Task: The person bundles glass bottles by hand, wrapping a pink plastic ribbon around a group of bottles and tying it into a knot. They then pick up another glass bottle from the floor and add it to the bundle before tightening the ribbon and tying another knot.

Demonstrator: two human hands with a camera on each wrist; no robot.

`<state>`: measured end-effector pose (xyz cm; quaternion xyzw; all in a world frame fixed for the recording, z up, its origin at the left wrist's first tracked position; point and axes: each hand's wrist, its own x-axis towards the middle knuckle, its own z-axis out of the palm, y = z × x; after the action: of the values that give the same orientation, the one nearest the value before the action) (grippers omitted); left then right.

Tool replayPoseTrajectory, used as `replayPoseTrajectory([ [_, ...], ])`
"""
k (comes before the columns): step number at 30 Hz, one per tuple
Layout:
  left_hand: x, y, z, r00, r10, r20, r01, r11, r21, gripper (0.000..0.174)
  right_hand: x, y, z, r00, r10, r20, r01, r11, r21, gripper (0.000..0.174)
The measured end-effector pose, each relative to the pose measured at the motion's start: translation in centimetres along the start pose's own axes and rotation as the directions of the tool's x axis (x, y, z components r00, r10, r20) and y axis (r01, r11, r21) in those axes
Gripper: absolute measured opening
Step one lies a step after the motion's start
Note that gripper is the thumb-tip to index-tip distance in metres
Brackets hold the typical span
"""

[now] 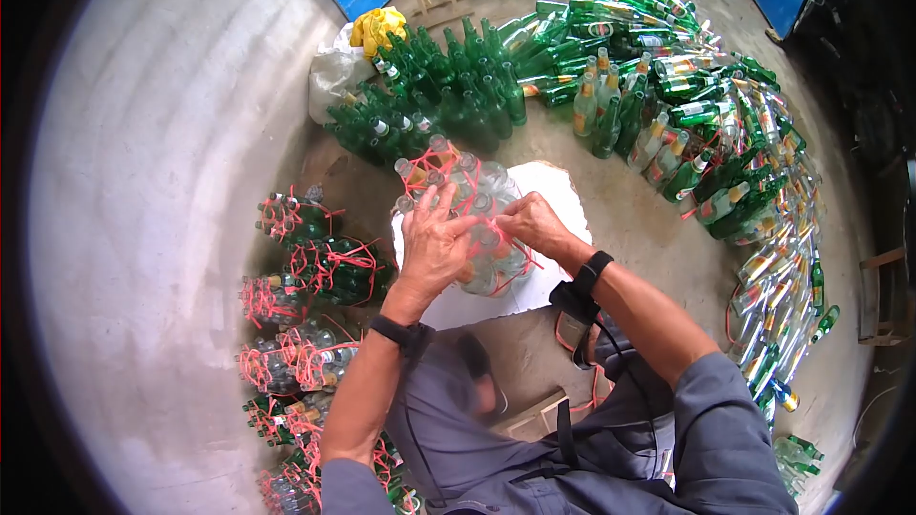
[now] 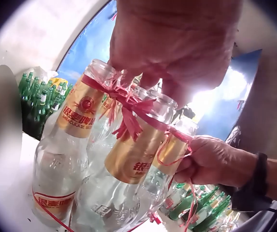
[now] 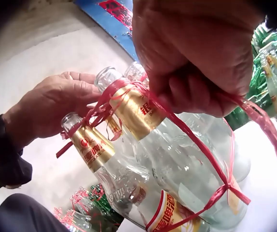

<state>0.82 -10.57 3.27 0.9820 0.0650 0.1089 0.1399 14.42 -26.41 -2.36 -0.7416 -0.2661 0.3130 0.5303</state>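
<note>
Clear glass beer bottles (image 1: 482, 272) with gold neck labels stand in a bundle in front of the person. Red plastic twine (image 3: 196, 133) runs around their necks and lower down round their bodies; a knotted tuft shows at the necks in the left wrist view. The right hand (image 1: 536, 226) grips the twine in curled fingers beside the necks, and a loose length trails out of the fist. Fingers of the left hand (image 1: 434, 243) lie extended over and against the bottle necks, partly hidden behind them in the left wrist view.
Beneath the bundle lies a white board (image 1: 563, 191). Tied bottle bundles (image 1: 334, 267) line the left side by the wall. Upright green bottles (image 1: 458, 95) stand ahead, near a yellow cloth (image 1: 378, 30). A long heap of loose bottles (image 1: 706, 105) curves along the right.
</note>
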Motion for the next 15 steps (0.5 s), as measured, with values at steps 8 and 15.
replayPoseTrajectory([
  [8,0.5,1.2,0.6,0.995,-0.090,-0.049,0.092,0.995,0.038,0.024,3.4,6.1,1.5,0.937,-0.348,0.020,0.349,0.937,-0.007,0.034],
  [15,1.1,1.3,1.5,0.982,-0.141,-0.126,0.151,0.985,0.078,0.015,3.9,6.6,2.1,0.981,-0.191,0.034,0.191,0.981,-0.013,0.048],
])
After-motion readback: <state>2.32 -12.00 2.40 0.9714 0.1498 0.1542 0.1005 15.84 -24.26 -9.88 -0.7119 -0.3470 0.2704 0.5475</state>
